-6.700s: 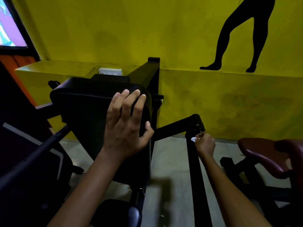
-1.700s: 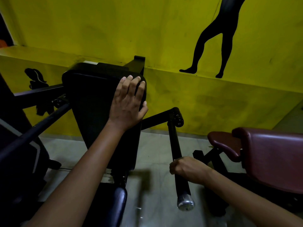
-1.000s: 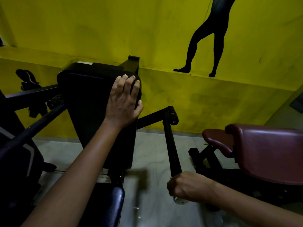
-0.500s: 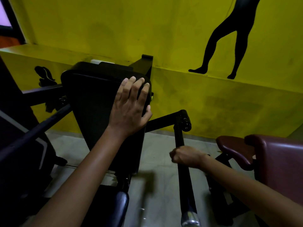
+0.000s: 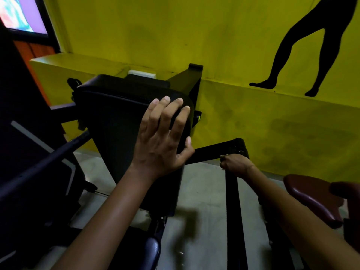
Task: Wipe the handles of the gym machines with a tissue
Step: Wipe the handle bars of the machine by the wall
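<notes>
1. Yellow walls [image 5: 155, 32] closed the room around us, with a black painted figure [image 5: 303, 45] at the upper right and a pale grey floor [image 5: 204, 184] below.
2. Our left hand [image 5: 161, 137] lay flat, fingers spread and straight, on the black back pad [image 5: 120, 117].
3. Our right hand [image 5: 234, 164] was curled tight round the top of the black handle [image 5: 233, 221], just beneath its elbow joint.
4. We could not see the tissue.
5. Beside our right arm sat a maroon seat [image 5: 311, 197].
</notes>
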{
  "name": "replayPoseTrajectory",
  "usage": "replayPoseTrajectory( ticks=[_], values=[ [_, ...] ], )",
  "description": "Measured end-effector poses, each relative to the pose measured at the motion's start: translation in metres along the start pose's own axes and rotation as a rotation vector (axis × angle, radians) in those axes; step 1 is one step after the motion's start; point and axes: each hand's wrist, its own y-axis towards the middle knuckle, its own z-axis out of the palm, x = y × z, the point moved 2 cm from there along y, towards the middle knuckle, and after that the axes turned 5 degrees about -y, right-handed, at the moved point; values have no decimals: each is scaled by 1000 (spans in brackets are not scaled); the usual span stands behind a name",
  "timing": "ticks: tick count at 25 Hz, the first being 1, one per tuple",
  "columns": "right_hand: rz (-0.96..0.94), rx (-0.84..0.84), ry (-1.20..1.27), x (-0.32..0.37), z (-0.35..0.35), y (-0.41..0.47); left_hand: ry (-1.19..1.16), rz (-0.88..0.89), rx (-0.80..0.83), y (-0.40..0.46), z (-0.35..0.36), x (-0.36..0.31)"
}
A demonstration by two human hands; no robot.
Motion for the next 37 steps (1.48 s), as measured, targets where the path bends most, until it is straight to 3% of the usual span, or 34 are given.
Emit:
replayPoseTrajectory(
  ticks=[4, 9, 11, 21, 27, 33, 37],
  values=[
    [111, -124, 258, -4, 8, -4, -7, -17, -7, 0, 0, -2],
    [482, -365, 938, -15, -6, -32, -15, -47, 58, 0, -2, -2],
    [584, -390, 1043, -12, -31, -56, -33, -60, 115, 1, -8, -3],
    [895, -601, 1125, 48, -158, -175, -308, -108, 546, 10, -89, 3],
    [957, -558, 1101, 109, -213, -226, -479, -282, 882, -48, -157, 39],
    [821, -622, 1055, 142, -269, -227, -541, -364, 965, -84, -207, 91],
    [613, -713, 1112, 158, -302, -206, -499, -426, 970, -98, -232, 115]
  ],
)
